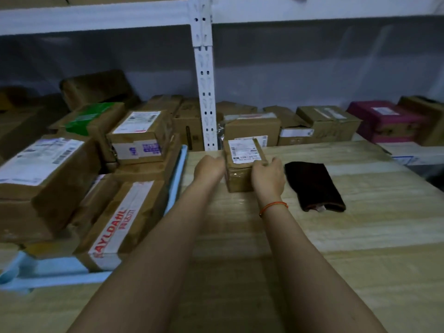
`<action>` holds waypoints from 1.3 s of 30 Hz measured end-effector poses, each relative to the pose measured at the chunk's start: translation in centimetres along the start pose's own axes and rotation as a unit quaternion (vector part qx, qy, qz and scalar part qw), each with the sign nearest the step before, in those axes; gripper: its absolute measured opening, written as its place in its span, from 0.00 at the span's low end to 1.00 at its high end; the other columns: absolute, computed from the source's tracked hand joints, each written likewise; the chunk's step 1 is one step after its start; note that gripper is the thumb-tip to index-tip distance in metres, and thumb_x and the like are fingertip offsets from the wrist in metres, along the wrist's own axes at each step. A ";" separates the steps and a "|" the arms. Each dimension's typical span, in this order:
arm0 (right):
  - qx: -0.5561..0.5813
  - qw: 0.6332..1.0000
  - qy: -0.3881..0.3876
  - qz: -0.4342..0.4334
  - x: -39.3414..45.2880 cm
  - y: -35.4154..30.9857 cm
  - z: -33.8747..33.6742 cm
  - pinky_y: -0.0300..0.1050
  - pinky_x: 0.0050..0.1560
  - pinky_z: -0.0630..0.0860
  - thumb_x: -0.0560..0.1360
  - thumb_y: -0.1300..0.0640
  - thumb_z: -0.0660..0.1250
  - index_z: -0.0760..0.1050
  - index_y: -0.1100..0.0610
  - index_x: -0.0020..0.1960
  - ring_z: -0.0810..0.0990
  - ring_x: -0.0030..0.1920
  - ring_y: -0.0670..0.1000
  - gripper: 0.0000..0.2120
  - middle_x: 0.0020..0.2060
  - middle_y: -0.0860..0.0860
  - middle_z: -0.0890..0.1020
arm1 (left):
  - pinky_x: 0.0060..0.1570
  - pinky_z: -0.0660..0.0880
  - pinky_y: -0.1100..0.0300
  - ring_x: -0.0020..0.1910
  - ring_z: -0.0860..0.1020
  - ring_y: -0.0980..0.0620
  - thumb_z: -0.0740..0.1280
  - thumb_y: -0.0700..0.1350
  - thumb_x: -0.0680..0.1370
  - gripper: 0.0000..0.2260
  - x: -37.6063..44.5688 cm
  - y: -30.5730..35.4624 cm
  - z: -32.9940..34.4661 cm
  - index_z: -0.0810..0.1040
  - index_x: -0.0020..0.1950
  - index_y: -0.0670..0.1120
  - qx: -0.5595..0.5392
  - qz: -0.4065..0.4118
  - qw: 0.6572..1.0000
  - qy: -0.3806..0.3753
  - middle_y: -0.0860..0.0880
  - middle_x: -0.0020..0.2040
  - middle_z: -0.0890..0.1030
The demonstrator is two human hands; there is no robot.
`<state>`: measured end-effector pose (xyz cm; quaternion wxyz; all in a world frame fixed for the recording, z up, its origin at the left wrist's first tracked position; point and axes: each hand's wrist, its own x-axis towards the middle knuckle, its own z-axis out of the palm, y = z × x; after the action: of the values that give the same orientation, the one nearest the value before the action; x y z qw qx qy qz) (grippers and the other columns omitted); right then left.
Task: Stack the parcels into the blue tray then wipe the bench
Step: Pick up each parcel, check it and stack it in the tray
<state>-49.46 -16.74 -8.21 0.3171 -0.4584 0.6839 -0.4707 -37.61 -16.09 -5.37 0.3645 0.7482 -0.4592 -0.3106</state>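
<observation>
The tabletop (pixel 300 231) is pale wood with long streaks of grain and a soft, low sheen. At its twelve o'clock, the small parcel (pixel 241 173) is brown matt cardboard wrapped in glossy clear tape, with a white paper label on top. At two o'clock lies a dark cloth (pixel 313 185), matt and fuzzy. At nine o'clock the blue tray (pixel 179 174) looks like smooth plastic, and the parcels (pixel 125 219) in it are taped brown cardboard with paper labels. The shelf upright (pixel 204 75) behind is white painted metal, punched with slots. A magenta box (pixel 384 121) shows at one o'clock.
</observation>
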 end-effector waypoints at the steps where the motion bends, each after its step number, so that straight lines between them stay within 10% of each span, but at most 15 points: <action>1: -0.001 1.000 -0.020 0.014 0.7 0.4 -0.1 0.52 0.69 0.64 0.79 0.53 0.58 0.60 0.62 0.76 0.66 0.72 0.62 0.28 0.73 0.59 0.68 | 0.48 0.67 0.58 0.61 0.74 0.41 0.55 0.47 0.82 0.19 0.3 0.0 0.5 0.74 0.66 0.38 -0.005 -0.017 1.000 -0.010 0.39 0.64 0.76; 7: 0.019 0.992 -0.118 0.048 2.7 1.6 -0.1 0.49 0.63 0.68 0.82 0.50 0.52 0.65 0.60 0.72 0.71 0.67 0.61 0.22 0.68 0.59 0.73 | 0.40 0.71 0.59 0.42 0.77 0.52 0.50 0.54 0.85 0.22 1.3 -0.5 3.4 0.79 0.61 0.45 -0.173 -0.078 0.978 -0.089 0.47 0.50 0.81; 12: 0.042 0.994 -0.098 0.019 2.4 1.9 -0.5 0.43 0.51 0.64 0.82 0.51 0.53 0.72 0.60 0.65 0.74 0.58 0.56 0.18 0.59 0.55 0.77 | 0.59 0.77 0.48 0.54 0.81 0.45 0.48 0.62 0.81 0.25 2.1 -1.6 3.9 0.81 0.56 0.50 -0.237 -0.097 0.962 -0.090 0.45 0.56 0.83; 17: 0.113 0.993 -0.043 0.004 0.5 1.2 -1.0 0.43 0.45 0.63 0.81 0.48 0.59 0.72 0.58 0.49 0.71 0.39 0.46 0.13 0.38 0.45 0.72 | 0.57 0.76 0.45 0.57 0.80 0.46 0.53 0.68 0.72 0.27 3.0 -3.0 3.1 0.76 0.63 0.56 -0.254 -0.074 0.963 -0.044 0.50 0.58 0.82; 22: 0.170 0.985 -0.036 -0.017 -2.2 0.2 -1.3 0.40 0.37 0.66 0.76 0.50 0.68 0.68 0.53 0.39 0.71 0.37 0.45 0.12 0.36 0.45 0.73 | 0.58 0.77 0.43 0.55 0.79 0.46 0.61 0.52 0.79 0.11 -1.8 -2.0 0.6 0.72 0.60 0.51 -0.262 -0.023 0.965 0.000 0.49 0.55 0.81; 33: 0.266 0.950 -0.162 0.031 -7.8 -0.4 -3.6 0.50 0.55 0.79 0.52 0.41 0.74 0.72 0.55 0.63 0.81 0.52 0.49 0.43 0.53 0.50 0.82 | 0.58 0.77 0.45 0.54 0.80 0.48 0.59 0.46 0.83 0.04 -10.0 -3.1 -3.4 0.73 0.53 0.50 -0.309 0.039 0.949 0.050 0.46 0.55 0.81; 39: 0.248 0.955 -0.158 -0.026 -9.6 0.5 -4.2 0.49 0.58 0.78 0.62 0.48 0.78 0.68 0.52 0.62 0.81 0.53 0.47 0.33 0.52 0.46 0.81 | 0.52 0.79 0.55 0.48 0.80 0.55 0.64 0.41 0.81 0.06 -11.3 -3.7 -4.4 0.73 0.50 0.52 -0.276 0.026 0.958 0.079 0.52 0.47 0.80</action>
<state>-49.67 -6.34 -7.14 0.5126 -0.4513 0.4745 -0.5553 -36.71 -3.47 -4.62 0.5997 0.6285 -0.3449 -0.3556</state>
